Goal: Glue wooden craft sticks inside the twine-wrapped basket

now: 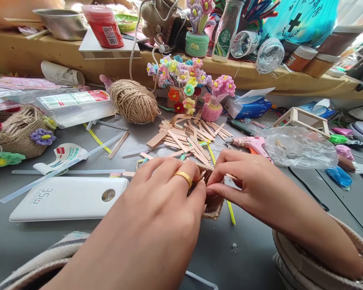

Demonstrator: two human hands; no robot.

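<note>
A small brown box with twine-like edging sits at the middle front of the table, partly hidden under my hands. Over its left side lies my left hand, a gold ring on one finger, its fingers curled round the box and into its opening. My right hand is pinched at the box's right side, thumb and forefinger dipping inside. A bit of wood shows between its fingers; what the fingertips grip is hidden. Just beyond lies a pile of craft sticks, with a yellow pipe cleaner running beside the box.
A white power bank and clear glue sticks lie left. A twine ball and pipe-cleaner flowers stand behind. A pink glue gun and plastic bag are right. A shelf holds jars and a bottle.
</note>
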